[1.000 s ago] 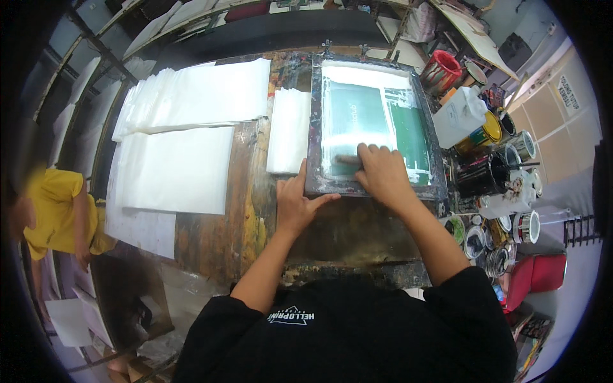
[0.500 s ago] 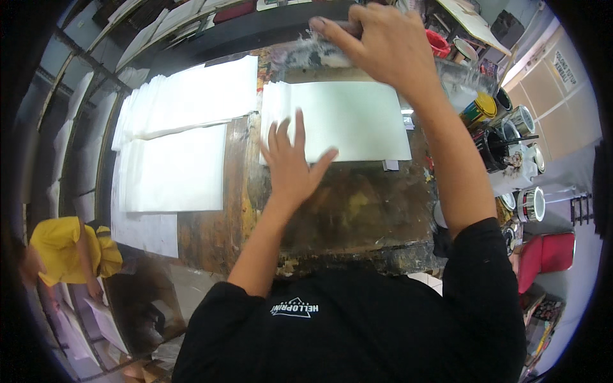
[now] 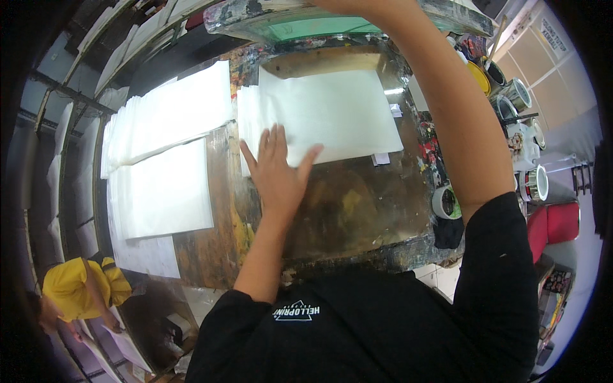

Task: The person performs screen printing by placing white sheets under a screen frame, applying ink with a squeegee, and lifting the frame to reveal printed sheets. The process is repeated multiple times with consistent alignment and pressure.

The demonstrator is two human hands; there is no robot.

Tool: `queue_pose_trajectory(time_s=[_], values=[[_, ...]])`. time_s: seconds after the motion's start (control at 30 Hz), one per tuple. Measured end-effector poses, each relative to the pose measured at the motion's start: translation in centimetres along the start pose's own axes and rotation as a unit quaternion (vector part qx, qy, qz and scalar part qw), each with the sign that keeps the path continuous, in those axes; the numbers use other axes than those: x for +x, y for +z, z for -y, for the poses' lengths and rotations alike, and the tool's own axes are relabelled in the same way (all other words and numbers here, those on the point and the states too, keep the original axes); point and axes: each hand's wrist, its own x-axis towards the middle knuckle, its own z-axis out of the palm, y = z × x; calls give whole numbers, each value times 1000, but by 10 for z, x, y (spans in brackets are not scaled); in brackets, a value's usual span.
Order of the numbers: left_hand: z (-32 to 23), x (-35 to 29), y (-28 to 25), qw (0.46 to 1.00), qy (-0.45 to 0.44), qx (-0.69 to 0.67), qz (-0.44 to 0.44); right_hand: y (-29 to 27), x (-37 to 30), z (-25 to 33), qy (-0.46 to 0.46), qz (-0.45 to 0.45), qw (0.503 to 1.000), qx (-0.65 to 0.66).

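Observation:
My left hand [image 3: 279,175] is spread, palm down, over the lower left part of a white paper sheet [image 3: 338,108]. Its fingers are slightly blurred, and I cannot tell if they press on it. Fanned sheet edges show along the left side of this paper. At the top edge of the picture my right hand [image 3: 367,5] is largely cut off, its fingers out of sight. Just below it a paint-stained screen printing frame [image 3: 233,22] with green mesh [image 3: 319,27] stands tilted up behind the paper.
Two stacks of white sheets, a far one [image 3: 172,115] and a near one [image 3: 163,191], lie on the stained table [image 3: 345,223]. A tape roll [image 3: 442,203] sits at the right edge, near paint cans [image 3: 517,96]. A person in yellow [image 3: 76,287] is at the shelves on the left.
The printing frame has swung up and its green mesh has come into view. My right hand has moved up, mostly out of the picture. My left hand remains spread by the paper.

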Motion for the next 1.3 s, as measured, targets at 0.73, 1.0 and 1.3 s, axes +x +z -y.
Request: queue_pose_trajectory(time_s=[0.73, 1.0, 1.3], values=[[-75, -7, 117, 980, 113, -2, 166, 19, -1, -10, 9, -56, 997, -46], [-71, -12, 120, 983, 94, -24, 156, 1, 8, -3, 11, 7, 1000, -28], [-65, 1, 108, 977, 98, 11, 188, 1, 15, -3, 18, 36, 999, -26]])
